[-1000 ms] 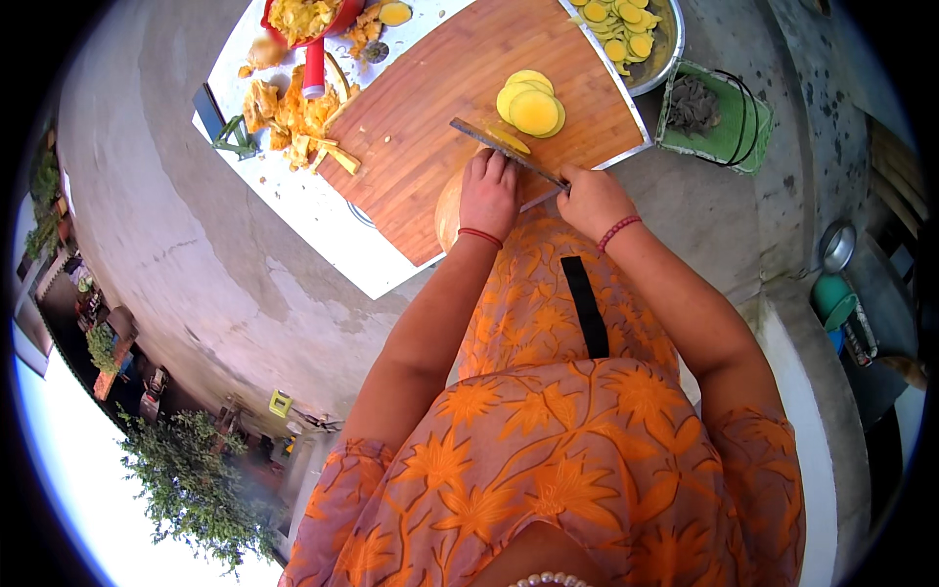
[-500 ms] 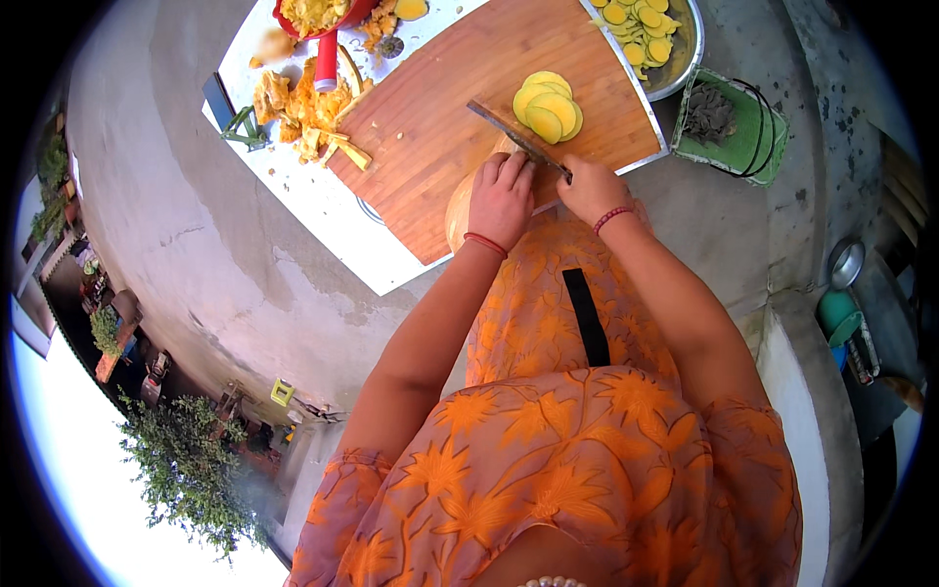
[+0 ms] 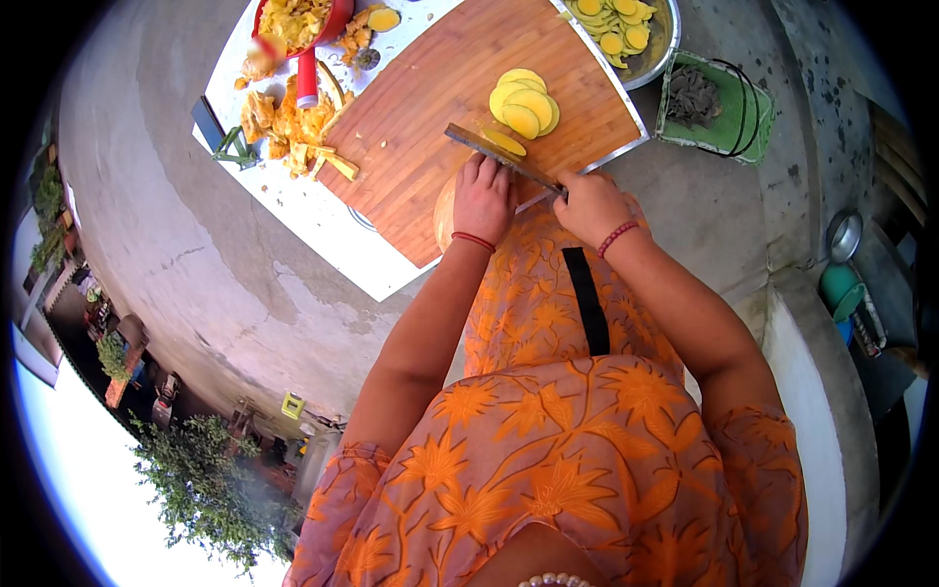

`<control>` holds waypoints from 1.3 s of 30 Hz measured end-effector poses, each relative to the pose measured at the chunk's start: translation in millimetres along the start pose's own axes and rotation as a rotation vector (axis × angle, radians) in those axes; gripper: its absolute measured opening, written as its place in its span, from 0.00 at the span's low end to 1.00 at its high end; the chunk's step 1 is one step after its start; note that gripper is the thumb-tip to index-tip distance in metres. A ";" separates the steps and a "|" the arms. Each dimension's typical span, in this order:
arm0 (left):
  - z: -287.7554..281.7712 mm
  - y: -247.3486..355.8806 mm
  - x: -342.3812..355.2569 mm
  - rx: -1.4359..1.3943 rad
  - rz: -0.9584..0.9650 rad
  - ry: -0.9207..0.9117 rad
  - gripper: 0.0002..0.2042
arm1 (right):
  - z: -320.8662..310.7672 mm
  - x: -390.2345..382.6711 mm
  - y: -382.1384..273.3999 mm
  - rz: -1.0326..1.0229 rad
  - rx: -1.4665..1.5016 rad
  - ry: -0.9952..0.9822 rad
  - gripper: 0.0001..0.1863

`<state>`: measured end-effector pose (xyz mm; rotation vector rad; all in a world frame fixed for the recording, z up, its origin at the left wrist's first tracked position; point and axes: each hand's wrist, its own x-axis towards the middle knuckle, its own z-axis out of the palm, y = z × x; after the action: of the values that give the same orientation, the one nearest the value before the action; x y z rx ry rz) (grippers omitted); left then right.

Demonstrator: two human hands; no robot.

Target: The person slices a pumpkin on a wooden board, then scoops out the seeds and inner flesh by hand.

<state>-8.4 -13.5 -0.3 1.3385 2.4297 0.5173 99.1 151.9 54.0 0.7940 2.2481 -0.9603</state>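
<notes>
My left hand is closed on a pale, rounded piece of yellow-fleshed produce at the near edge of the wooden board. My right hand grips a long knife lying diagonally over that piece, just past my left fingertips. A thin yellow slice lies against the blade's far side. Beyond it, several round yellow slices rest in an overlapping pile on the board.
Orange peelings and a red-handled container of scraps occupy the white tabletop at left. A metal bowl of slices sits past the board's right corner. A green basket with grey material stands beside it. Metal and green vessels are far right.
The knife tilted down with a slice out of sight half a second ago; now that slice shows again beside the blade. Both hands stay in place, while the whole view shifts slightly.
</notes>
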 end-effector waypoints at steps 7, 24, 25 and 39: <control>2.9 -4.4 -2.7 -0.005 0.009 0.021 0.18 | 3.3 23.9 -8.8 0.039 0.042 -0.076 0.13; 2.2 -2.3 -4.9 -0.055 -0.029 0.043 0.16 | 6.9 27.7 -8.8 -0.012 0.004 0.014 0.13; 3.1 -2.4 -5.0 -0.061 -0.022 0.047 0.16 | -0.3 13.8 -10.4 -0.014 0.007 -0.003 0.12; -1.4 -2.7 -1.9 -0.012 0.013 0.053 0.15 | 0.8 9.6 -14.6 0.062 -0.029 -0.057 0.12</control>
<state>-10.1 -16.7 -0.1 1.3528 2.4576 0.5762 82.7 145.9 53.3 0.8089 2.1707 -0.9078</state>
